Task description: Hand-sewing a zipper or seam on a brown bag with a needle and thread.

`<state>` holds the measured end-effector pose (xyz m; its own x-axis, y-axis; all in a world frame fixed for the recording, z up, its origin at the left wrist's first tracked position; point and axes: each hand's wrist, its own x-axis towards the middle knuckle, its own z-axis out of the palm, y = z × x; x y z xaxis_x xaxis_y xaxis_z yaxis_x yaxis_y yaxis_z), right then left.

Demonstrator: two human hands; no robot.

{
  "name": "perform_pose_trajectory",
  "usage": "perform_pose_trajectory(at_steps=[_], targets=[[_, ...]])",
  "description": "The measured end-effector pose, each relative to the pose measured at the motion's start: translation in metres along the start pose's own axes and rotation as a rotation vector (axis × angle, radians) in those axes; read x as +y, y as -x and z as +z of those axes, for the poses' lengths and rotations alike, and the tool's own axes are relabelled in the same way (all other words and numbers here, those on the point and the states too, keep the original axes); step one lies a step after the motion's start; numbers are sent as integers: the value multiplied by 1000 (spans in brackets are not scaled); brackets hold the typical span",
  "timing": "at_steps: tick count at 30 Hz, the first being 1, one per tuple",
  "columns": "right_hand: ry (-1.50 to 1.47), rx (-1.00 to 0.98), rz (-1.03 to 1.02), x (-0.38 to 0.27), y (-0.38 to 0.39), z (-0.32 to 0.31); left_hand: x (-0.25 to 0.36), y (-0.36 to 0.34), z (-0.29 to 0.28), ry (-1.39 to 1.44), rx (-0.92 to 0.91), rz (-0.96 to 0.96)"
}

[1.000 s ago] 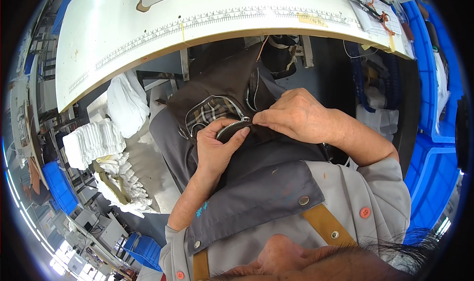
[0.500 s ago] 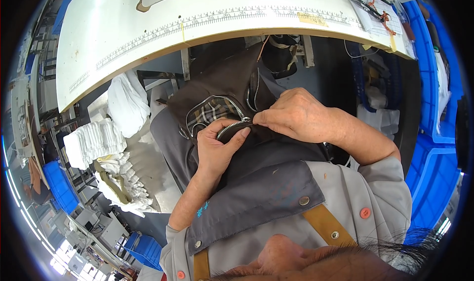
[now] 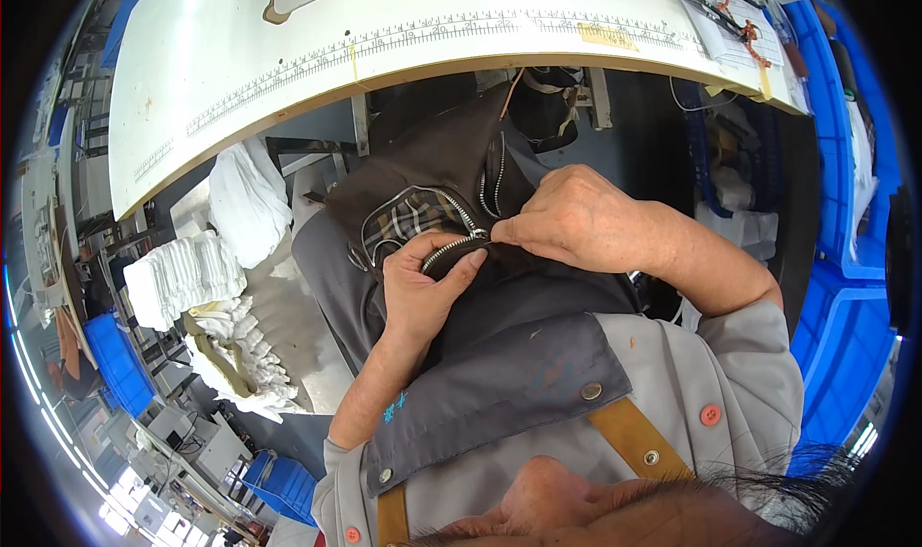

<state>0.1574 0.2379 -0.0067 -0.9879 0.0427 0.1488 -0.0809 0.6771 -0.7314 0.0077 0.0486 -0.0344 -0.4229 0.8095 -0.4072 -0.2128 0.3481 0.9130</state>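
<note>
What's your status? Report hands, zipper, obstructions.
Left hand gripping brown fabric; right hand pinched shut beside slider. Zipper partly open, plaid lining showing. White tabletop beyond, not blocking hands.

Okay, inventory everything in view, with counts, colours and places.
Zipped cloth item: one, dark brown, centre
Curved metal-toothed zips: at least two, silver, on that item
Plaid cloth lining: one patch, tan and black, inside the item
Long ruler-marked table: one, white, across the top
Paper sheets: several, white, table's right end
Corded handheld tool: one, black and orange, on them
Folded cloth stacks: several, white, left
Plastic bins: several, blue, left and right
Strapped apron: one, grey, lower centre
Left hand: one, bare, gripping a zip edge
Right hand: one, bare, pinching beside it
</note>
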Motion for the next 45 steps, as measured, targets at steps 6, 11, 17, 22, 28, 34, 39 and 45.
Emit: perform_pose_trajectory(at_steps=[6, 11, 17, 22, 28, 34, 39, 45], targets=[[13, -34, 0, 0, -4, -2, 0, 0, 0, -38, 2, 13], [-50, 27, -18, 7, -1, 9, -4, -1, -1, 4, 2, 32], [-90, 78, -19, 7, 2, 19, -3, -1, -1, 15, 11, 8], [-49, 80, 39, 4, 6, 26, -5, 0, 0, 55, 28, -12], [-142, 125, 32, 6, 6, 36, -6, 0, 1, 108, 18, -22], [-281, 143, 102, 4, 6, 41, -10, -1, 0, 239, -6, -31], [-351, 85, 152, 6, 7, 40, -11, 0, 1, 289, -5, -45], [-395, 61, 221, -1, 3, 32, -12, 0, 0, 326, 5, -22]])
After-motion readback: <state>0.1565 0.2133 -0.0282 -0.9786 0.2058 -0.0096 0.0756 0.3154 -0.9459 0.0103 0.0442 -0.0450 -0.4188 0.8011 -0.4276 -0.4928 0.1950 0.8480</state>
